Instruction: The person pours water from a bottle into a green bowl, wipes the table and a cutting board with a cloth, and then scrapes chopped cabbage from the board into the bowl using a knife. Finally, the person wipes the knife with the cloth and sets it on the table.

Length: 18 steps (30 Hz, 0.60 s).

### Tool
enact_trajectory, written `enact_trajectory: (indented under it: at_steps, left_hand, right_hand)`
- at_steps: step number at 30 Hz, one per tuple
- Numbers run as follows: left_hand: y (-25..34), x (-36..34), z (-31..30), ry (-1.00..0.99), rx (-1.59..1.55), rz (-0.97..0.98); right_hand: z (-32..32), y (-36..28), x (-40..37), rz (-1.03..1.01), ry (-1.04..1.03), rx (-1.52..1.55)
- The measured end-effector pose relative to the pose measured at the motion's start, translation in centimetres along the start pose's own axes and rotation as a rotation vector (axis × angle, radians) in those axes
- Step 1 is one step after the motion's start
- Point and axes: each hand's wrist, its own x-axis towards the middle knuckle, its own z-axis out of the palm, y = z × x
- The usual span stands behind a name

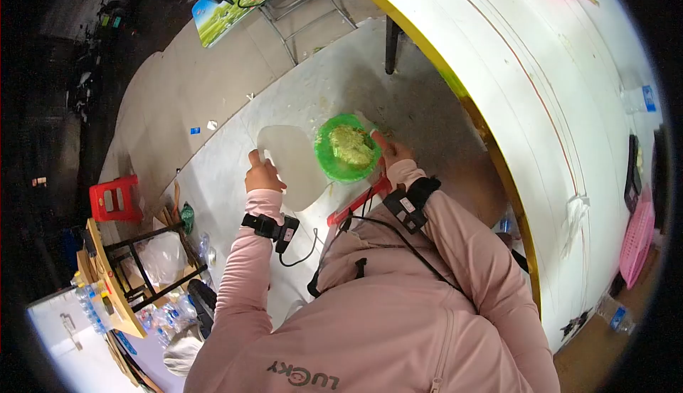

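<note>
A green basket (329, 167) holding a pale green shredded heap (352, 146) is low over the grey floor. My right hand (388, 150) grips the basket's right rim. Left of the basket is a pale, rounded flat board or tray (290, 167). My left hand (264, 174) is closed on its left edge. Both wrists carry black straps with small devices and cables.
A white table (548, 108) with a yellow edge curves along the right, with pink baskets (635, 247) near it. A red stool (116, 199), a black metal frame and bottles stand at left. A folding table with a printed top (220, 19) is ahead.
</note>
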Motion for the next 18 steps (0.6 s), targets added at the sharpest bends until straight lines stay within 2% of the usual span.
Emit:
enact_trajectory:
  at_steps: [2, 3, 5, 7, 8, 10, 11, 13, 15, 18]
  left_hand:
    - [0.1, -0.9, 0.3, -0.076, -0.244, 0.004]
    - [-0.2, -1.0, 0.6, -0.071, -0.251, -0.011]
    - [-1.1, -0.6, 1.4, -0.078, -0.514, -0.071]
    - [-2.9, 0.3, 2.6, -0.057, -0.611, -0.079]
    - [-3.3, 0.7, 2.9, -0.086, -0.702, -0.133]
    - [-3.7, 0.8, 3.1, -0.105, -0.838, -0.168]
    - [-3.6, 0.6, 3.1, -0.104, -0.836, -0.168]
    - [-3.2, 0.0, 2.8, -0.091, -0.795, -0.096]
    - [-2.8, -0.2, 2.7, -0.115, -0.785, -0.056]
    - [-1.0, -1.1, 2.1, -0.146, -0.798, -0.053]
  right_hand:
    - [0.5, 0.3, 0.0, -0.016, -0.058, -0.049]
    - [0.8, 0.4, -0.1, -0.078, -0.031, -0.073]
    - [0.9, 0.4, -0.3, -0.145, -0.016, -0.107]
    - [0.2, 0.4, -0.8, -0.107, -0.162, 0.089]
    - [0.2, -0.2, -1.4, -0.108, -0.171, 0.082]
    - [0.3, -1.2, -2.6, -0.195, -0.273, 0.366]
    - [0.7, -0.8, -2.4, -0.194, -0.274, 0.367]
    - [1.6, -0.3, -2.2, -0.353, -0.453, 0.365]
    - [2.5, -0.3, -2.9, -0.300, -0.457, 0.354]
    - [3.2, -1.6, -4.8, -0.186, -0.609, 0.467]
